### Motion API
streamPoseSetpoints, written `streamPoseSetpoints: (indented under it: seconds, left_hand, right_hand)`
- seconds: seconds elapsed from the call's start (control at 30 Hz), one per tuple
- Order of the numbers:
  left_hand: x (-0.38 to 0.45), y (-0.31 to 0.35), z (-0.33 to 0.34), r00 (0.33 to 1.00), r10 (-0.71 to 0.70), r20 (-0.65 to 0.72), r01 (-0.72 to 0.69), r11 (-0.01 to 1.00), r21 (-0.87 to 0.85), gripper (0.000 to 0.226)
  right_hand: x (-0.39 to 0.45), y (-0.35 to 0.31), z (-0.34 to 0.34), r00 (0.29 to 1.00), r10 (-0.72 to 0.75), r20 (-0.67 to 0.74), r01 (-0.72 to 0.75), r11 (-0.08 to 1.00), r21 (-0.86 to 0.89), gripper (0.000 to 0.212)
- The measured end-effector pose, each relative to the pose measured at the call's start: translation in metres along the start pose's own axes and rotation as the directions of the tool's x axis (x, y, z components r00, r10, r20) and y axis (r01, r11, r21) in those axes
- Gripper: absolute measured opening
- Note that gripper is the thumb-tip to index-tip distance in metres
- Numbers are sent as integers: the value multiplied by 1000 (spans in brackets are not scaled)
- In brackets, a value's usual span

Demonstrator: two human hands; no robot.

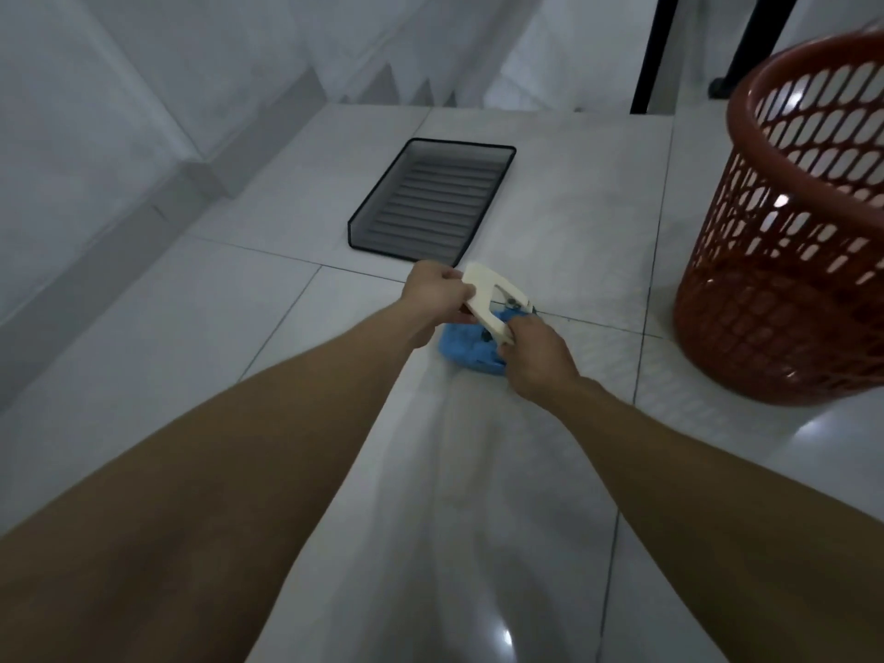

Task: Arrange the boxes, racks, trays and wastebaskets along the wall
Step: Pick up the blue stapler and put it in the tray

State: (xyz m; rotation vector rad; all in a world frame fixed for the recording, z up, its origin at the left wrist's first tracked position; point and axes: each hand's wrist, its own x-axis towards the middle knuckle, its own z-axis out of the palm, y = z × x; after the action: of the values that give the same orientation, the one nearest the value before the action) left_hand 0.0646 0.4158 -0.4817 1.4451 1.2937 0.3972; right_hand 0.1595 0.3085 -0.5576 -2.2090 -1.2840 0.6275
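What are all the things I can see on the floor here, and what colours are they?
mesh tray: one, black, on the floor tiles near the wall, ahead of the hands.
wastebasket: one, red, slotted, standing at the right.
white handle piece: one, cream-white, held over the blue thing.
blue thing: one, blue, on the floor under the hands; what it is is unclear.
dark legs: black, top right.
left hand: grips the handle piece.
right hand: grips its other end.

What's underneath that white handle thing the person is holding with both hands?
Under the white handle lies something blue on the tiled floor. The left hand and right hand cover part of it, so what it is cannot be told.
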Motion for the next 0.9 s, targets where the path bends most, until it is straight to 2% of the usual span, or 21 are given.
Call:
streamPoseSetpoints:
  seconds: [0.17, 0.37, 0.47, 0.53, 0.6, 0.7, 0.77, 0.9]
  left_hand:
    - [-37, 29, -32, 994, 110, -26, -111, 993, -32, 17]
    - [-113, 33, -95, 980, 195, -27, -184, 955, 233, 30]
    - [-151, 24, -133, 969, 237, -69, -171, 846, 504, 39]
    - [-182, 19, -161, 955, 266, -133, -144, 805, 576, 45]
    - [-207, 19, -184, 931, 278, -237, -139, 869, 475, 48]
    - [-241, 21, -222, 898, 167, -408, -134, 985, 107, 50]
    - [-261, 18, -246, 865, 106, -491, -154, 986, -58, 45]
    - [-297, -12, -285, 817, 55, -574, -240, 937, -253, 26]
  right_hand:
    - [-10, -37, -31, 989, -148, -2, 148, 989, 21, 14]
    - [-33, -83, -67, 932, -363, -17, 363, 931, 24, 7]
    - [-43, -115, -78, 897, -437, -62, 440, 897, 46, 14]
    - [-56, -146, -81, 871, -486, -72, 491, 867, 89, 14]
    - [-69, -178, -80, 831, -549, -88, 556, 822, 122, 15]
    - [-91, -225, -73, 751, -653, -98, 660, 740, 131, 15]
    - [-106, -253, -67, 691, -718, -89, 722, 680, 126, 15]
    - [-140, -304, -50, 573, -815, -85, 819, 566, 97, 17]
